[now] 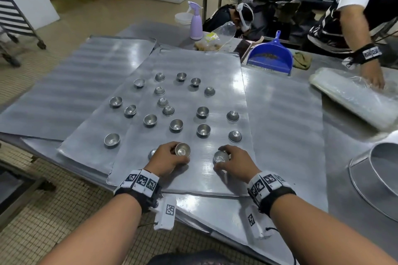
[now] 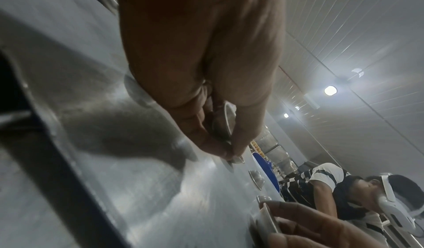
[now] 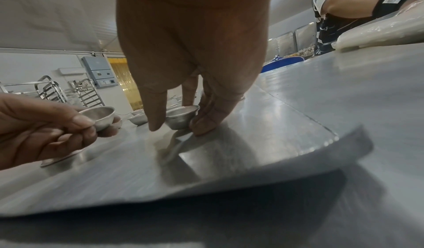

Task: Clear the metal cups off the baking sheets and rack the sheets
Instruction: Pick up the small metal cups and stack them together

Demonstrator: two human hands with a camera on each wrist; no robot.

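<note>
Several small metal cups [image 1: 203, 112] lie scattered over the top baking sheet [image 1: 215, 66], some upright and some upside down. It overlaps other sheets [image 1: 75, 84] on the steel table. At the sheet's near edge my left hand [image 1: 179, 155] pinches one cup [image 1: 182, 149] and holds it just above the sheet; in the right wrist view that cup [image 3: 101, 115] hangs clear of the metal. My right hand [image 1: 223, 160] curls its fingers round another upright cup [image 1: 220, 157], which still stands on the sheet [image 3: 181, 116]. One more cup [image 1: 151, 153] is half hidden behind my left hand.
A large metal bowl [image 1: 383, 170] stands at the right edge. A blue dustpan [image 1: 271, 56] and a purple spray bottle [image 1: 196, 26] sit at the back. Another person's hand [image 1: 373, 77] rests on a plastic-wrapped bundle [image 1: 353, 97]. A tray rack [image 1: 13, 19] stands far left.
</note>
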